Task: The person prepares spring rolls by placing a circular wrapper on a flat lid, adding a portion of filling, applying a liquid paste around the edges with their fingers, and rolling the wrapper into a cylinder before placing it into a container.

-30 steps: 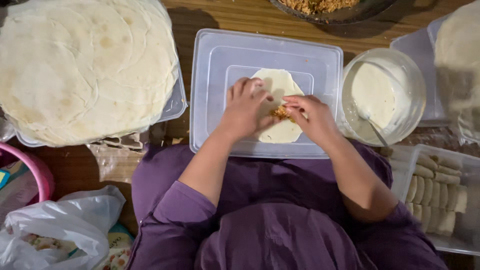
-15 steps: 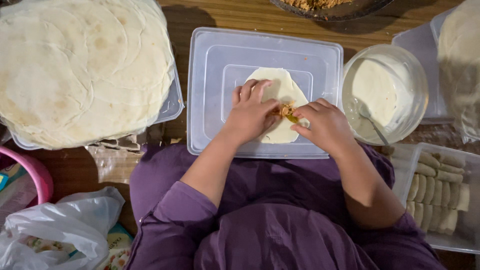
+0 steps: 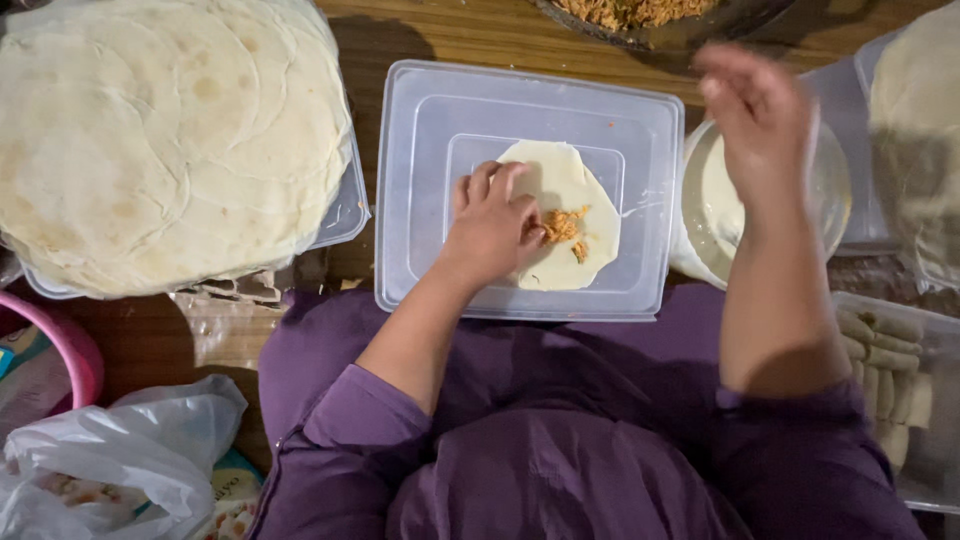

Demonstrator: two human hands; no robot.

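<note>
A small round dough wrapper (image 3: 570, 185) lies on an upturned clear plastic lid (image 3: 430, 120) in front of me. A little heap of orange shredded filling (image 3: 563, 226) sits on the wrapper. My left hand (image 3: 490, 225) rests on the wrapper's left side, fingers curled, touching the filling. My right hand (image 3: 760, 115) is raised and blurred above a clear bowl of white paste (image 3: 722, 195) at the right; it seems to hold nothing.
A big stack of round flatbreads (image 3: 160, 130) fills a tray at the left. A dark dish of shredded filling (image 3: 630, 15) stands at the top. Rolled pieces (image 3: 885, 345) lie in a container at right. A white plastic bag (image 3: 120, 460) and pink basin (image 3: 75, 350) lie lower left.
My right hand has left the wrapper and lifted up to the right, over the paste bowl. The left hand stays on the wrapper, and the filling now lies uncovered.
</note>
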